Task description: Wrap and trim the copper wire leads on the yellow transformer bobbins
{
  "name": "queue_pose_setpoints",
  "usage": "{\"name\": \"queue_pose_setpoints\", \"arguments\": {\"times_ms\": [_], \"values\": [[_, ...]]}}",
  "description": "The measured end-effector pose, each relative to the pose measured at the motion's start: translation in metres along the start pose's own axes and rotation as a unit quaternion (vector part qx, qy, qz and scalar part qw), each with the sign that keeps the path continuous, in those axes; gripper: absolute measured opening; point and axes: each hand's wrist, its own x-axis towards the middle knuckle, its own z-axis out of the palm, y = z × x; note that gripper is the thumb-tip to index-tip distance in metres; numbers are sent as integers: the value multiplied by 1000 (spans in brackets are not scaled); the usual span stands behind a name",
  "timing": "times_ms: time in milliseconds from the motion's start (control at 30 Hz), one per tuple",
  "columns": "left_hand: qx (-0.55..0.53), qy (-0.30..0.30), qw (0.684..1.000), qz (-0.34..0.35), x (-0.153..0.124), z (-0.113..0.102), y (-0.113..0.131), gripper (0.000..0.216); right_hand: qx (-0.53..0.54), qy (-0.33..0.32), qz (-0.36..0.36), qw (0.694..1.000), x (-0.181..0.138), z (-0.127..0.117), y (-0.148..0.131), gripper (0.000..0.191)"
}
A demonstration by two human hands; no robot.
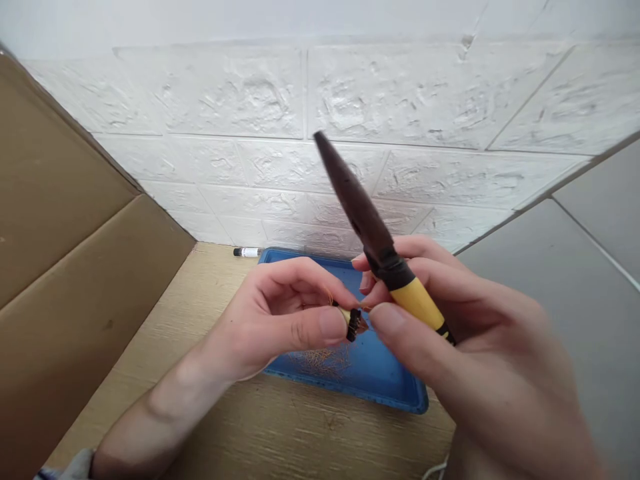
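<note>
My left hand [295,317] pinches a small coil transformer [354,325] between thumb and fingers. It has a black pin base, a yellow-wrapped middle and thin copper-coloured wires. Close against it, the thumb and fingertips of my right hand [450,313] meet at a fine wire by the pins. That same hand also grips what looks like needle-nose pliers [373,230], with dark tapered jaws and a yellow and black handle. The jaws point up and to the left, away from the coil transformer. My palm hides the rest of the handle.
Below my hands lies a blue tray [400,399] with a pile of thin wire clippings [320,360]. A small black-capped tube [247,252] lies by its back left corner. Cardboard [75,220] stands at left, a white brick-patterned wall [240,160] behind, a grey panel [560,267] at right.
</note>
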Motion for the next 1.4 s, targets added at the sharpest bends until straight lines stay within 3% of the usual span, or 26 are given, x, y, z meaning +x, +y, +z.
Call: {"name": "queue_pose_setpoints", "arguments": {"times_ms": [200, 467, 733, 967, 1100, 1267, 1400], "values": [[-10, -4, 1000, 2, 0, 0, 3, 12, 26, 42, 13, 999, 0, -8, 3, 13], [8, 5, 1000, 11, 0, 3, 4, 18, 26, 9, -1, 1000, 0, -5, -3, 21], [2, -6, 1000, 0, -3, -1, 0, 9, -100, 24, -49, 993, 5, -7, 2, 15], [-27, 5, 999, -33, 0, 2, 2, 14, -119, 25, -61, 991, 6, -3, 5, 16], [-19, 19, 999, -44, 1, 5, 3, 24, -118, 28, -60, 991, 3, 1, 5, 16], [-41, 3, 998, -46, 0, 5, 3, 21, -95, 25, -48, 994, 0, 0, 4, 11], [-41, -14, 999, -25, 0, 2, 4, 15, -24, 17, -36, 999, 1, -3, 3, 23]]}}
